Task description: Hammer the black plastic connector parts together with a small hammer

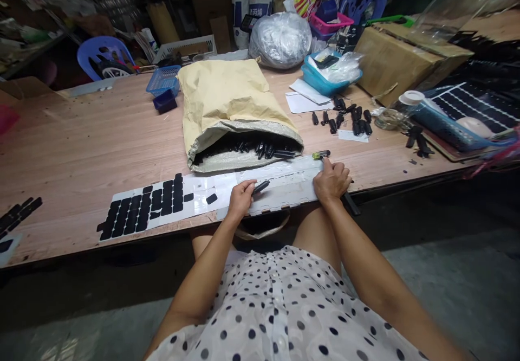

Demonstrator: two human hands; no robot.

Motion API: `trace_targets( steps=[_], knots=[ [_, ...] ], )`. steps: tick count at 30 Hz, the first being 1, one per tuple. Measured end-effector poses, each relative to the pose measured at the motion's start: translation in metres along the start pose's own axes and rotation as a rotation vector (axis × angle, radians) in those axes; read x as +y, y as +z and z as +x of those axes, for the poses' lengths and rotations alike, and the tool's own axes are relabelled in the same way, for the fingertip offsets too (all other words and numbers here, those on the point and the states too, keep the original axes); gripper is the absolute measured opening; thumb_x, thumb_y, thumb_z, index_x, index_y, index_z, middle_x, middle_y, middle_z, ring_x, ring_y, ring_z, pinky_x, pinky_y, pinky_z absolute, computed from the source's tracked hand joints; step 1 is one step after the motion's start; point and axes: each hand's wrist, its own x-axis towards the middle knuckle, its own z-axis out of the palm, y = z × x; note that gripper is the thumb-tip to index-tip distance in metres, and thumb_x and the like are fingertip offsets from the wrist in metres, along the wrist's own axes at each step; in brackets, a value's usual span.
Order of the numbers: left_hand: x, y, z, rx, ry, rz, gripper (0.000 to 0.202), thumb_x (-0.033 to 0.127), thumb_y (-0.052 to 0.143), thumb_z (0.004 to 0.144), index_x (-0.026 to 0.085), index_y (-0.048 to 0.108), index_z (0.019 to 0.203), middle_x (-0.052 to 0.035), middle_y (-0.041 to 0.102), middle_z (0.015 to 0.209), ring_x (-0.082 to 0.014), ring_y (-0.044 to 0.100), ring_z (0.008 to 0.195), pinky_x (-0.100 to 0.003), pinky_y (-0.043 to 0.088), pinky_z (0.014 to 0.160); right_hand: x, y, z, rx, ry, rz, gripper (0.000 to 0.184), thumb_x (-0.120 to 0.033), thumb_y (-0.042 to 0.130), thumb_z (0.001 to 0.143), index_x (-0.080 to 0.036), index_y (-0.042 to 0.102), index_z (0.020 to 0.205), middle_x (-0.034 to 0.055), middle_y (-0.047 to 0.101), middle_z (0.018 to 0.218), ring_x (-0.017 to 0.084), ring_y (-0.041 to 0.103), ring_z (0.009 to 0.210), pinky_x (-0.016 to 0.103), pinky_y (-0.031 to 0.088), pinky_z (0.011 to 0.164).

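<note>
My left hand [240, 198] is closed around a small black plastic piece [260, 187] near the table's front edge. My right hand [332, 179] rests on the right end of a long white backing sheet [280, 185], fingers curled and pressed onto it. The sheet's left part carries several black rectangular stickers [142, 209]. Just behind my hands lies a tan paper sack [227, 111] on its side, its open mouth showing many black pieces [260, 148].
A wooden table [81, 144] holds loose black pieces [345, 120], a blue tray [325, 82], a cardboard box [398, 60], a small blue basket [162, 81] and sticker sheets [475, 106] at right. More black stickers [18, 214] lie far left.
</note>
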Motion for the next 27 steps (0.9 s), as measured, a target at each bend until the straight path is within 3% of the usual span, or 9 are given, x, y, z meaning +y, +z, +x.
trace_targets(
  steps=[2,5,12,16,19,23,27],
  knots=[
    [0.006,-0.003,-0.002,-0.067,-0.174,-0.201,0.019,0.02,0.064,0.095,0.012,0.077,0.107,-0.0016,0.071,0.064,-0.0061,0.049,0.042,-0.016,0.039,0.044,-0.001,-0.001,0.0,-0.005,0.004,-0.008,0.048,-0.018,0.045,0.092,-0.02,0.07,0.133,0.0177,0.056,0.112,0.032,0.047,0.103,0.041,0.034,0.079],
    [0.015,-0.006,-0.006,-0.135,-0.35,-0.415,0.013,0.015,0.063,0.096,0.011,0.074,0.1,-0.0035,0.07,0.066,-0.0035,0.047,0.041,-0.013,0.037,0.043,-0.003,-0.002,0.0,0.011,0.0,-0.008,0.047,-0.018,0.046,0.091,-0.021,0.071,0.131,0.0169,0.057,0.11,0.031,0.048,0.102,0.04,0.034,0.079],
    [0.02,-0.007,-0.012,-0.188,-0.455,-0.511,0.004,0.016,0.072,0.092,0.012,0.073,0.092,-0.004,0.069,0.07,-0.0026,0.049,0.043,-0.012,0.038,0.041,-0.002,0.001,0.0,0.029,-0.01,-0.013,0.046,-0.018,0.046,0.091,-0.02,0.071,0.13,0.0173,0.057,0.109,0.032,0.048,0.101,0.04,0.034,0.079],
    [0.014,-0.01,-0.016,-0.198,-0.344,-0.425,0.022,0.016,0.087,0.076,0.013,0.078,0.096,-0.0015,0.069,0.073,-0.0041,0.054,0.05,-0.016,0.044,0.048,0.0,0.003,0.001,0.032,-0.022,-0.021,0.046,-0.019,0.047,0.09,-0.021,0.07,0.13,0.017,0.057,0.108,0.032,0.049,0.1,0.041,0.034,0.079],
    [0.005,-0.012,-0.019,-0.155,-0.148,-0.278,0.036,0.019,0.091,0.067,0.014,0.08,0.101,0.0001,0.069,0.079,-0.0066,0.057,0.059,-0.021,0.049,0.057,-0.001,0.002,0.001,0.02,-0.026,-0.027,0.046,-0.019,0.048,0.09,-0.021,0.069,0.132,0.017,0.058,0.109,0.032,0.05,0.101,0.041,0.035,0.079],
    [-0.007,-0.014,-0.018,-0.028,0.192,0.108,0.031,0.015,0.082,0.072,0.021,0.082,0.102,-0.0008,0.072,0.088,-0.0148,0.064,0.078,-0.031,0.056,0.078,-0.004,-0.005,0.001,-0.022,-0.006,-0.018,0.045,-0.018,0.046,0.092,-0.021,0.069,0.13,0.0172,0.059,0.113,0.032,0.052,0.104,0.041,0.037,0.081],
    [-0.012,-0.013,-0.013,-0.009,0.344,0.391,0.028,0.014,0.078,0.076,0.025,0.082,0.101,-0.0028,0.073,0.092,-0.0213,0.066,0.096,-0.038,0.055,0.095,0.004,-0.017,0.005,-0.072,0.07,-0.023,0.038,-0.024,0.05,0.093,-0.018,0.068,0.125,0.0193,0.061,0.115,0.033,0.053,0.107,0.042,0.04,0.082]
  ],
)
